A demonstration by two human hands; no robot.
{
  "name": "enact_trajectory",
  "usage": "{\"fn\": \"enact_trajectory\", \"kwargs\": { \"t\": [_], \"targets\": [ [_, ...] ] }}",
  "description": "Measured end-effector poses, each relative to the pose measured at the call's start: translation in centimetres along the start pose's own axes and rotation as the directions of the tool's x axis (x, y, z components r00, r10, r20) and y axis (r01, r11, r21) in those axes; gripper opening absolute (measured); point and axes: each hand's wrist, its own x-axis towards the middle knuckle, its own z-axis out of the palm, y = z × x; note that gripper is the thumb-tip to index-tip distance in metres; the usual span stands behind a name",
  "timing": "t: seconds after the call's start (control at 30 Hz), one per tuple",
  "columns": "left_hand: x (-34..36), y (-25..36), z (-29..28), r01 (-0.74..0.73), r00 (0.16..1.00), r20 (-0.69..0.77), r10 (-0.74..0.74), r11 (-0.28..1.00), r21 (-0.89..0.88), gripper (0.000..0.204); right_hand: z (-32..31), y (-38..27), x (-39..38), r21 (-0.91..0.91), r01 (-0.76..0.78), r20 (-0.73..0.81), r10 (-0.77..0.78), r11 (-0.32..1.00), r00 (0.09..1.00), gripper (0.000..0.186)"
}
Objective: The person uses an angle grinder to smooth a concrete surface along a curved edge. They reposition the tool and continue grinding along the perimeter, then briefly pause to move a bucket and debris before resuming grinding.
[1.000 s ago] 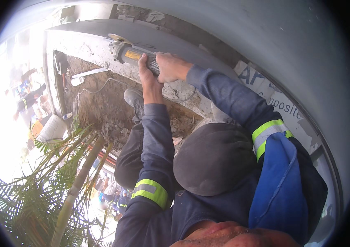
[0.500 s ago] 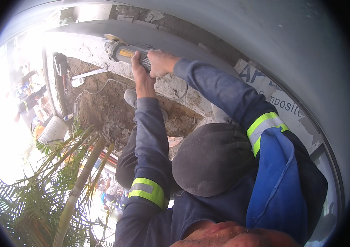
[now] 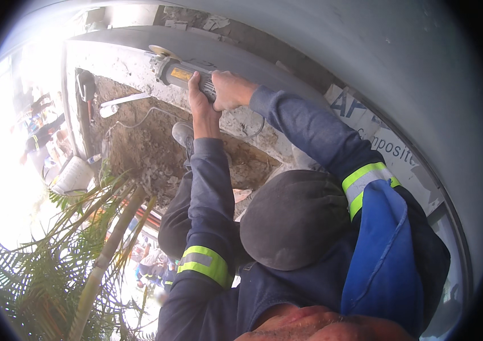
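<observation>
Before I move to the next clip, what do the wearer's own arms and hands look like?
The left hand and right hand are bare, without gloves. The left sleeve and right sleeve are long and navy, looking greyer, faded or dusty, along the forearms. Each has a yellow-green band with a silvery-grey middle. A bright blue cloth lies against the right sleeve.

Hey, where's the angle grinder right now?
In the head view, the angle grinder is left of centre near the top, held in the left hand and right hand, with its disc at the edge of the grey slab.
</observation>
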Motion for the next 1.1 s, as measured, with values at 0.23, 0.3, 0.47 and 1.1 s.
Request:
{"fn": "enact_trajectory", "kwargs": {
  "t": [0.23, 0.3, 0.47, 1.1],
  "targets": [
    [-2.3, -2.2, 0.5, 0.028, 1.0, 0.002, -0.028, 1.0, -0.012, 0.042, -0.6, 0.8, -3.4, -0.02, -0.003, -0.025, 0.002, 1.0, 1.0, 0.06],
    [-2.5, -2.7, 0.4, 0.005, 1.0, -0.004, -0.005, 1.0, -0.014, 0.042, -0.3, 1.2, -3.4, -0.035, -0.013, -0.023, 0.012, 0.999, 1.0, 0.06],
    [-1.8, -2.6, 0.5, -0.028, 0.999, 0.022, 0.028, 1.0, -0.004, 0.042, 0.1, 2.1, -2.5, -0.013, 0.013, -0.039, -0.013, 1.0, 0.999, 0.065],
    [-0.2, -1.1, 0.1, -0.037, 0.999, 0.005, 0.037, 0.999, 0.003, 0.035, 0.3, 1.4, 0.1, -0.007, 0.004, 0.014, -0.004, 1.0, 1.0, 0.065]
  ]
}}
